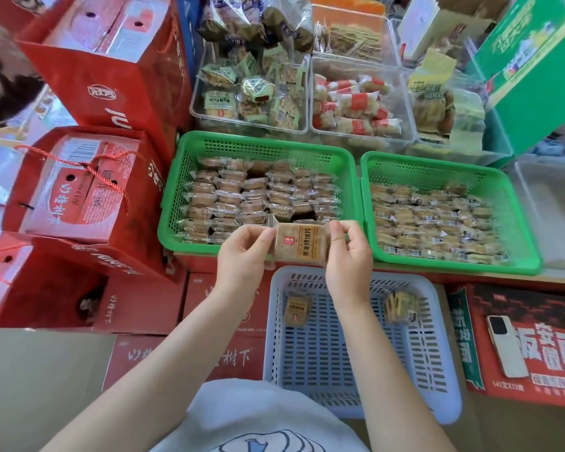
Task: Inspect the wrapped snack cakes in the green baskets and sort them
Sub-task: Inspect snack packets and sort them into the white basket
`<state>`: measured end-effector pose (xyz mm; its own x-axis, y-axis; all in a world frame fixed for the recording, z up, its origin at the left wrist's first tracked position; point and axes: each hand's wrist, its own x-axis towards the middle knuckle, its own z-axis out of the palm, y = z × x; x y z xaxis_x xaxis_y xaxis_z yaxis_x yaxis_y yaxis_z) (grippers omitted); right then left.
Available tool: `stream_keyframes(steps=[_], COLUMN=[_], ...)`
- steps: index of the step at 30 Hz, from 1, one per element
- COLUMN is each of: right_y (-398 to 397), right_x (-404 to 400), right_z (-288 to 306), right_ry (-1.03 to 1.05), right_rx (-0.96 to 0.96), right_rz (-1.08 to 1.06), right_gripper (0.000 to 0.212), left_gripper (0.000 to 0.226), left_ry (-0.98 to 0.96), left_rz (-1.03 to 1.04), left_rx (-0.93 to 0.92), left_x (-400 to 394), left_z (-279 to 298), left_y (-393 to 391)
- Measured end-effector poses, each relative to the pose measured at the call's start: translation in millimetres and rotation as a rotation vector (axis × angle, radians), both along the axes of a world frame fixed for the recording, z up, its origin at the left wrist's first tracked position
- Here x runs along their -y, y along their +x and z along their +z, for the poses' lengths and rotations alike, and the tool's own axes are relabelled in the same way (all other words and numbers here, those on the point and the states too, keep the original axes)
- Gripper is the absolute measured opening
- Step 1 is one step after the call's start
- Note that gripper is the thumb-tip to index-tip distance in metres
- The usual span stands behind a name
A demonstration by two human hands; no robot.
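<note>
- The left hand (242, 256) and right hand (349, 256) each pinch one crimped end of a square brown snack cake in a clear wrapper (302, 244), fingertips closed on the film, the grip of both hands clenched on it and stretching it flat between them.
- The cake hangs in the air over the near edge of the left green slotted plastic basket (173, 207), just above the far rim of a pale blue slotted plastic basket (276, 337).
- The left green basket is packed with rows of similar wrapped cakes; the right green slotted plastic basket (519, 223) beside it holds paler wrapped ones.
- In the blue basket lie a brown wrapped cake (297, 309) near its far left corner and a pale wrapped cake (400, 306) near its far right corner.
- Red cardboard gift boxes (85, 190) stack on the left; clear plastic bins of other snacks (252, 96) stand behind the green baskets.
- The held cake's top shows a tan label with dark characters and a small red mark.
</note>
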<state>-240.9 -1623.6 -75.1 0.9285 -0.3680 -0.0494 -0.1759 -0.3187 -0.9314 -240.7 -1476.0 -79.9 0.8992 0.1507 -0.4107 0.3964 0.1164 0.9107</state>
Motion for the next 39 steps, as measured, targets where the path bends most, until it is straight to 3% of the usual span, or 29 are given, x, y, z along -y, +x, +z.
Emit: stream_keyframes(steps=[5,8,9,12,14,19,22,25,28,31,34,39], right_y=[4,5,5,7,9,14,19,24,28,37,53,84], right_x=[6,6,7,11,14,17,16,13,11,12,21,21], right_z=[3,2,-1,-8,-11,-17,-20,-21,-24,-30,-37,-53], right_ry=[0.644,0.841,0.878,0.959,0.967,0.776,0.56,0.321,0.312,0.209,0.186,0.016], right_rx=[-0.194,-0.268,-0.275,-0.259,-0.255,-0.217,-0.179,-0.215,-0.277,-0.271,-0.246,-0.295], right_rz=[-0.091,-0.091,-0.095,-0.133,-0.131,-0.084,-0.043,0.071,0.192,0.131,-0.026,0.137], right_gripper=[0.029,0.025,0.024,0.021,0.021,0.027,0.03,0.034,0.036,0.015,0.012,0.023], left_gripper=[0.02,0.012,0.007,0.044,0.057,0.062,0.041,0.039,0.037,0.037,0.046,0.059], left_ry=[-0.399,-0.521,-0.553,-0.63,-0.648,-0.695,-0.54,-0.461,-0.323,0.267,0.851,1.193], left_rz=[-0.069,-0.102,-0.121,-0.218,-0.28,-0.313,-0.29,-0.183,-0.189,-0.298,-0.569,-1.083], left_rx=[-0.093,-0.086,-0.086,-0.128,-0.136,-0.192,-0.199,-0.17,-0.093,0.1,0.293,0.238], left_x=[-2,-3,-4,-7,-11,-19,-17,-15,-14,-19,-29,-52], left_z=[7,5,5,2,-1,-10,-14,-26,-34,-48,-76,-114], left_y=[1,4,5,9,11,16,21,30,42,57,72,87])
